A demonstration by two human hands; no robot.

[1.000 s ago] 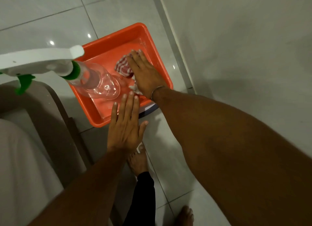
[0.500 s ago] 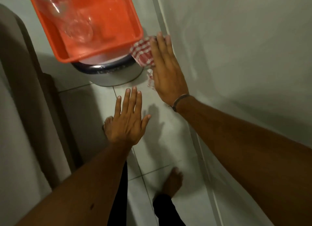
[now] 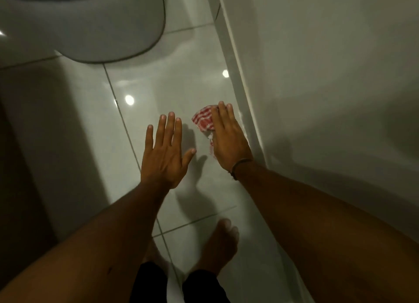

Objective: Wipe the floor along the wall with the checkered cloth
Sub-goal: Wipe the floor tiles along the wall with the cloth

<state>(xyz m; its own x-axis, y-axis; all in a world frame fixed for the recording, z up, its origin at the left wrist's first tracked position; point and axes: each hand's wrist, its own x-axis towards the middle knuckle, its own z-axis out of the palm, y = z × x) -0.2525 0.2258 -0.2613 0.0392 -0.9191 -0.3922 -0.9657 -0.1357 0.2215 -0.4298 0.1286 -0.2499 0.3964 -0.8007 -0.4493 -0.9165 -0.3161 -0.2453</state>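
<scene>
Right hand flat, palm down, pressing red-and-white checkered cloth onto glossy tiled floor, just beside skirting of wall; fingers extended over cloth. Left hand spread wide, empty. Bare foot below

Glossy pale tiled floor meets the wall's base; on it lie a checkered cloth, a round grey base, bare feet.

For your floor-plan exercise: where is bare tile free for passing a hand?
Free: the tile between the round grey base and both hands. Crowded: the strip by the wall, under the right hand and checkered cloth; left hand hovers beside it.
</scene>
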